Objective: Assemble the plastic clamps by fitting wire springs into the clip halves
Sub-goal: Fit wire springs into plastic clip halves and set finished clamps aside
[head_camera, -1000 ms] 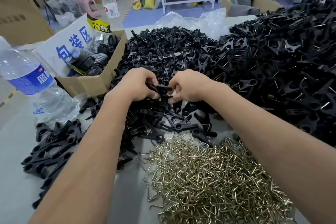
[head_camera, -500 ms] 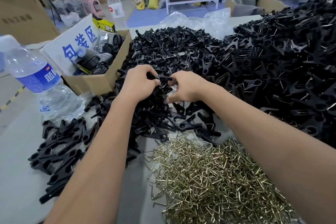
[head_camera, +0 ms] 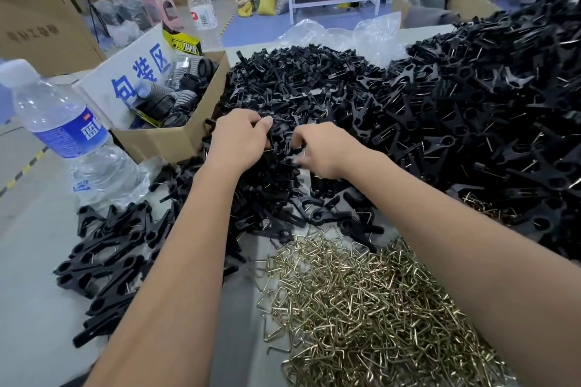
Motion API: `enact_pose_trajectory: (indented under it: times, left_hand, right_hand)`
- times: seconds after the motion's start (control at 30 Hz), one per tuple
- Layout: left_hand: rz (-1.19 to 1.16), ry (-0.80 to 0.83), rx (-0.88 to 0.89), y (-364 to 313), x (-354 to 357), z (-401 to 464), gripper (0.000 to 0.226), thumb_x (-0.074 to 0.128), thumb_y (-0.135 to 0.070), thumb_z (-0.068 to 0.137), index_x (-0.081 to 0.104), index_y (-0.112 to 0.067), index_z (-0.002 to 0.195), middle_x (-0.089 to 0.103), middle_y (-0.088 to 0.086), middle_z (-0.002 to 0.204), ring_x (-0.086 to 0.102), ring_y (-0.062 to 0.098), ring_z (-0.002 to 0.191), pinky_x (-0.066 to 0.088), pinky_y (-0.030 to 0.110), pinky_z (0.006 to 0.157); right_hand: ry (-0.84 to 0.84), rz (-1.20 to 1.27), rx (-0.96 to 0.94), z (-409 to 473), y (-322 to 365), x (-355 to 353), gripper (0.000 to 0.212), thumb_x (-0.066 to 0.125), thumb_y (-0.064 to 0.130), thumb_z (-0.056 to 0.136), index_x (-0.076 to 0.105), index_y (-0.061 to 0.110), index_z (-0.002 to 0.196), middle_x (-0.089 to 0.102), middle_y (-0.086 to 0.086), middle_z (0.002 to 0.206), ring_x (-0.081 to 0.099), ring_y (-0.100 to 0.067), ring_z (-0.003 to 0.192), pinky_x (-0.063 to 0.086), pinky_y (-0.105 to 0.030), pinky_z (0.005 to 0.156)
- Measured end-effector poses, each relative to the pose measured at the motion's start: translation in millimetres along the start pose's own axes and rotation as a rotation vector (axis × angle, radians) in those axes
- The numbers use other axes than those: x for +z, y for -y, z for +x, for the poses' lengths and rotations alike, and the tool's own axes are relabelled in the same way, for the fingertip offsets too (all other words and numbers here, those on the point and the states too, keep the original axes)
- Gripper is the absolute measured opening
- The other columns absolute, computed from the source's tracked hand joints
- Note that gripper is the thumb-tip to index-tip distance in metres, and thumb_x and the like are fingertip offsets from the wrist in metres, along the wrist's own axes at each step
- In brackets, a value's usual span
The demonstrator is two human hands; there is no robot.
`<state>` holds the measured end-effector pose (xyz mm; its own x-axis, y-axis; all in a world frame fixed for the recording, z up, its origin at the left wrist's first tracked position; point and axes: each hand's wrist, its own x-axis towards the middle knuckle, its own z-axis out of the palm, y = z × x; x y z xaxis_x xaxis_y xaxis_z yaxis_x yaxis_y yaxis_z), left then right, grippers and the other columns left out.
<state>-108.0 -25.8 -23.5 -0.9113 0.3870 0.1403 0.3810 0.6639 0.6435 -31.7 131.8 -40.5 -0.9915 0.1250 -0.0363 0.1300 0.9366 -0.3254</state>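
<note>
Black plastic clip halves (head_camera: 314, 88) lie heaped across the far middle of my view, flat forked pieces with round holes, tangled at all angles. To the right I see a taller mound of assembled clamps (head_camera: 490, 110), black with thin wire glinting through them. A smaller cluster of clamps (head_camera: 103, 248) lies near the left, several lying side by side. Nearest me, brass-coloured wire springs (head_camera: 361, 308) spread in a loose pile, each bent into a small open triangle. One black clip piece (head_camera: 283, 138) sits at the near edge of the middle heap; its exact shape I cannot make out.
</note>
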Motion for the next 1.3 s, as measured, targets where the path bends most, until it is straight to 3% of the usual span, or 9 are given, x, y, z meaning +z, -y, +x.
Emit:
enact_pose_trajectory:
  times: [0.13,0.23,0.33,0.43,0.67,0.8,0.93,1.1,1.3]
  left_hand:
    - [0.057,-0.084,0.029,-2,2,-3,0.035,0.058,-0.037,0.104,0.077,-0.010,0.092,0.070,0.007,0.082,0.062,0.028,0.083,0.047,0.037,0.074]
    - [0.017,-0.209,0.001,-1,1,-3,0.027,0.060,-0.033,0.103,0.079,-0.014,0.096,0.072,0.002,0.086,0.060,0.021,0.081,0.042,0.033,0.073]
    - [-0.067,-0.294,-0.038,-2,0,-6,0.019,0.063,-0.023,0.100,0.081,-0.024,0.104,0.075,-0.002,0.105,0.065,0.017,0.088,0.050,0.029,0.083]
    - [-0.223,-0.285,-0.072,-6,1,-10,0.020,0.062,-0.017,0.098,0.080,-0.025,0.100,0.076,0.002,0.097,0.072,0.025,0.089,0.060,0.040,0.087]
    - [-0.716,-0.244,-0.178,-23,9,-25,0.021,0.058,-0.003,0.101,0.075,-0.014,0.104,0.074,0.002,0.081,0.066,0.004,0.063,0.058,0.020,0.069]
    - [-0.824,-0.275,-0.286,-27,8,-34,0.021,0.068,0.009,0.086,0.074,-0.012,0.087,0.075,0.005,0.078,0.070,0.015,0.070,0.061,0.030,0.075]
    - [-0.850,-0.229,-0.332,-29,11,-41,0.020,0.071,0.012,0.078,0.072,-0.007,0.076,0.071,0.011,0.074,0.066,0.022,0.075,0.061,0.039,0.087]
    - [-1.074,-0.209,-0.410,-30,13,-41,0.012,0.076,-0.004,0.089,0.072,0.001,0.078,0.075,0.013,0.077,0.077,0.023,0.069,0.062,0.026,0.065]
    - [-1.094,-0.168,-0.349,-34,16,-46,0.013,0.075,0.009,0.086,0.074,-0.001,0.094,0.077,0.010,0.081,0.076,0.020,0.078,0.063,0.027,0.076]
  right_hand:
    - [0.015,0.030,-0.101,0,8,2,0.042,0.074,0.020,0.094,0.063,0.023,0.134,0.068,-0.002,0.110,0.063,-0.026,0.111,0.053,-0.037,0.093]
    - [0.066,0.152,-0.103,-2,10,1,0.034,0.061,0.000,0.090,0.070,0.022,0.115,0.071,0.000,0.094,0.067,-0.023,0.096,0.056,-0.036,0.086]
    - [0.079,0.150,-0.077,-6,12,1,0.024,0.061,0.002,0.088,0.067,0.023,0.097,0.066,0.004,0.086,0.065,-0.021,0.088,0.058,-0.037,0.084]
    - [0.006,0.126,-0.037,-9,8,2,0.019,0.063,0.004,0.088,0.057,0.022,0.085,0.063,0.003,0.088,0.063,-0.025,0.092,0.057,-0.042,0.087]
    - [-0.110,0.168,0.051,-18,-2,0,0.035,0.057,0.007,0.094,0.059,0.011,0.129,0.064,-0.008,0.111,0.062,-0.027,0.096,0.052,-0.034,0.084]
    - [-0.060,-0.019,0.061,-18,7,3,0.033,0.069,0.030,0.098,0.061,0.009,0.121,0.065,-0.014,0.115,0.062,-0.035,0.106,0.054,-0.042,0.092]
    - [-0.087,0.006,0.049,-15,16,8,0.015,0.069,0.017,0.097,0.060,0.015,0.109,0.062,-0.013,0.116,0.061,-0.033,0.103,0.053,-0.040,0.088]
    - [-0.321,0.257,0.069,-25,7,2,0.005,0.076,0.021,0.093,0.075,0.017,0.096,0.072,-0.005,0.102,0.065,-0.023,0.098,0.054,-0.037,0.089]
    - [-0.503,0.412,0.068,-46,-7,-16,0.026,0.069,0.013,0.098,0.072,0.017,0.123,0.073,0.000,0.119,0.068,-0.015,0.105,0.053,-0.030,0.099]
